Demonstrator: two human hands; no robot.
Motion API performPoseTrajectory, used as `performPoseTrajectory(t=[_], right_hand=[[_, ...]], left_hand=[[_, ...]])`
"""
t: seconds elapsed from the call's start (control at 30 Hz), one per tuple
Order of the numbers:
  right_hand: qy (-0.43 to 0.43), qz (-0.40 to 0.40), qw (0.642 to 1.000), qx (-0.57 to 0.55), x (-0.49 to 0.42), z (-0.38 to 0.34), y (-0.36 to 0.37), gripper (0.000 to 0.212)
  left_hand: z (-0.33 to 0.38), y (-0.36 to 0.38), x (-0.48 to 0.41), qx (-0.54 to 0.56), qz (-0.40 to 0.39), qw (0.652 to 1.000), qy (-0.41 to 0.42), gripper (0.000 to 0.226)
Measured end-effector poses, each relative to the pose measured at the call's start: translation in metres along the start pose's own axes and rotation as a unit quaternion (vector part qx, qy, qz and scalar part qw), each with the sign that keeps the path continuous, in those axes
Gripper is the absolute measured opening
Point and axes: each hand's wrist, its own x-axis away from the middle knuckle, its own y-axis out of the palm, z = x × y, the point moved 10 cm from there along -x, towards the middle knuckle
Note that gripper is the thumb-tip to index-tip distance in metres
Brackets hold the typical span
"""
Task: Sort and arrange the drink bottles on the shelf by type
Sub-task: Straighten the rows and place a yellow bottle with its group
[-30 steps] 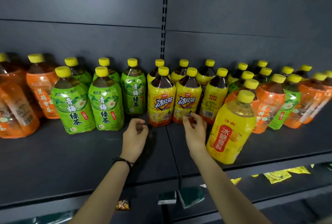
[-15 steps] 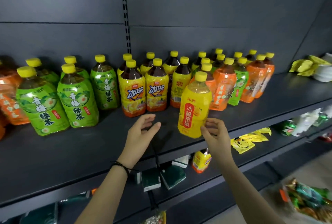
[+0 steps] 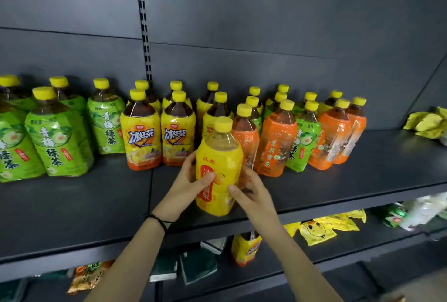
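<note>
Held bottle: a yellow bottle (image 3: 219, 156) with a yellow cap and red label stands upright near the front edge of the shelf (image 3: 96, 205), ahead of the rows; whether its base rests on the shelf is unclear.
Left hand: the left hand (image 3: 186, 188) wraps the bottle's left side, thumb across the label; a dark wristband (image 3: 158, 222) sits on that wrist.
Right hand: the right hand (image 3: 251, 192) grips the bottle's right side, thumb on the front.
Green bottles (image 3: 58, 137): grouped at the left of the shelf.
Iced tea bottles (image 3: 140, 132): yellow-labelled, in the middle, just behind and left of the held bottle.
Orange bottles (image 3: 275, 137): to the right, with a few green-labelled ones mixed among them.
Far right: yellow packets (image 3: 425, 122) lie on the shelf.
Lower shelf (image 3: 278, 265): snack packets (image 3: 316, 230) and one more yellow-labelled bottle.
</note>
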Motion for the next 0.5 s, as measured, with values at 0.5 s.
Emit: performPoseTrajectory(t=[0.5], right_hand=[[-0.026, 0.062, 0.997, -0.028, -0.044, 0.028, -0.06, 0.031]], left_hand=[[-0.001, -0.006, 0.026, 0.003, 0.245, 0.968, 0.06, 0.089]])
